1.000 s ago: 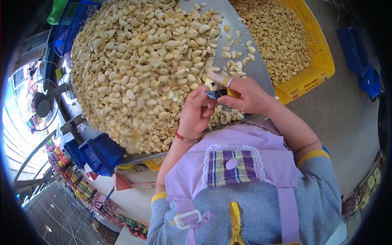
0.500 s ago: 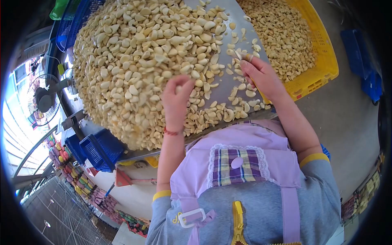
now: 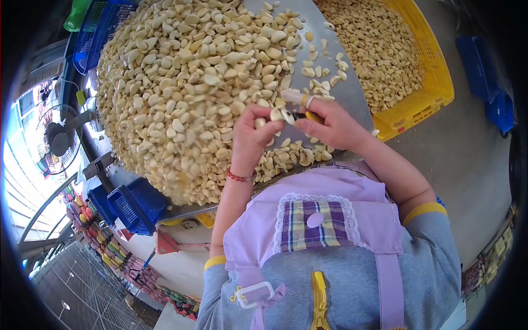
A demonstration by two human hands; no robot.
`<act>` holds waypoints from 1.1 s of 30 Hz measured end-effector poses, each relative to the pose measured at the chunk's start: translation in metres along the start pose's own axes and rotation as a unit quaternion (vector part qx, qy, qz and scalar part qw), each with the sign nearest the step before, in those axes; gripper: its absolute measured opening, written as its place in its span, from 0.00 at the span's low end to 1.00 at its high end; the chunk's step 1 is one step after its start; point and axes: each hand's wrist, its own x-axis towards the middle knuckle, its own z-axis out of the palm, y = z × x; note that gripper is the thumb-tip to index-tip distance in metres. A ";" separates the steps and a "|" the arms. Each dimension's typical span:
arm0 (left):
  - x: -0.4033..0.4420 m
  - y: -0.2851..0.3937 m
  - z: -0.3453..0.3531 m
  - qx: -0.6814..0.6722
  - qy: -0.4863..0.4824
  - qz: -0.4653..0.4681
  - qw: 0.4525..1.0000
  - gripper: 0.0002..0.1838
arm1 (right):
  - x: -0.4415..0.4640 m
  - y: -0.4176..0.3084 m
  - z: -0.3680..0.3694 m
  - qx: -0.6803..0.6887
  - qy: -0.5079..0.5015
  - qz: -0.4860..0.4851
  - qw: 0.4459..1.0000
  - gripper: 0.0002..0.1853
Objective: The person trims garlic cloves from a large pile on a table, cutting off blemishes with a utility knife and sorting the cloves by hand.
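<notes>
Here on my feed the left hand (image 3: 253, 135) and the right hand (image 3: 334, 125), well apart half a second ago, now come together by the heap of cloves (image 3: 181, 104), so the work is right at the tool! Left fingertips pinch a pale clove (image 3: 281, 114), the right grips a yellow-handled tool (image 3: 313, 117) with its dark end against it. The clove sits between both hands, creamy and curved, one piece or two I can't tell

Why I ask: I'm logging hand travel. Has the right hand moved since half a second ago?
Yes: the right hand has shifted leftward in the picture, away from the yellow crate.
</notes>
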 end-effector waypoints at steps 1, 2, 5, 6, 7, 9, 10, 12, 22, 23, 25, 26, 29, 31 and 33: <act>-0.002 -0.003 0.002 -0.030 -0.030 0.006 0.999 0.16 | 0.001 0.005 0.003 -0.001 -0.021 -0.014 1.000 0.23; -0.006 -0.004 0.005 -0.139 -0.078 -0.018 0.987 0.17 | 0.001 0.010 0.006 -0.004 -0.021 -0.040 0.999 0.23; -0.019 -0.014 -0.012 -0.279 -0.251 -0.079 0.923 0.16 | 0.001 0.020 0.012 -0.020 0.018 -0.144 0.989 0.22; -0.024 -0.011 -0.003 -0.371 -0.301 -0.021 0.878 0.15 | 0.000 0.018 0.009 0.012 0.033 -0.065 0.997 0.21; -0.025 -0.007 0.000 -0.374 -0.250 0.010 0.893 0.15 | -0.001 0.014 0.003 0.045 0.046 0.014 0.998 0.20; -0.027 -0.005 0.001 -0.377 -0.140 0.073 0.913 0.15 | -0.002 0.005 -0.008 0.108 0.069 0.170 0.977 0.18; -0.022 -0.006 -0.021 -0.286 -0.075 0.045 0.954 0.16 | -0.002 0.004 -0.010 0.114 0.092 0.162 0.976 0.19; 0.005 -0.009 -0.035 0.265 0.106 0.230 0.930 0.16 | 0.004 0.007 -0.010 0.129 0.112 0.130 0.977 0.19; 0.010 -0.015 -0.050 0.522 0.207 0.261 0.785 0.14 | 0.003 0.007 -0.003 0.124 0.089 0.095 0.984 0.20; 0.011 -0.020 -0.054 0.488 0.197 0.294 0.798 0.13 | 0.002 0.008 -0.001 0.120 0.085 0.101 0.984 0.20; 0.001 -0.003 -0.042 0.254 0.202 0.119 0.938 0.13 | 0.001 0.008 0.002 0.110 0.075 0.113 0.985 0.20; -0.004 0.005 -0.035 0.125 0.198 0.026 0.972 0.13 | 0.001 0.005 0.003 0.083 0.068 0.101 0.989 0.21; -0.011 0.010 -0.021 -0.126 0.129 0.013 0.984 0.15 | 0.003 -0.006 0.007 0.003 0.053 0.044 0.998 0.22; -0.015 0.013 -0.010 -0.162 0.119 -0.017 0.979 0.12 | 0.006 -0.005 0.013 -0.046 0.055 -0.018 0.997 0.23; -0.019 0.012 -0.004 -0.189 0.087 -0.035 0.977 0.11 | 0.006 -0.011 0.018 -0.053 0.023 0.002 0.998 0.24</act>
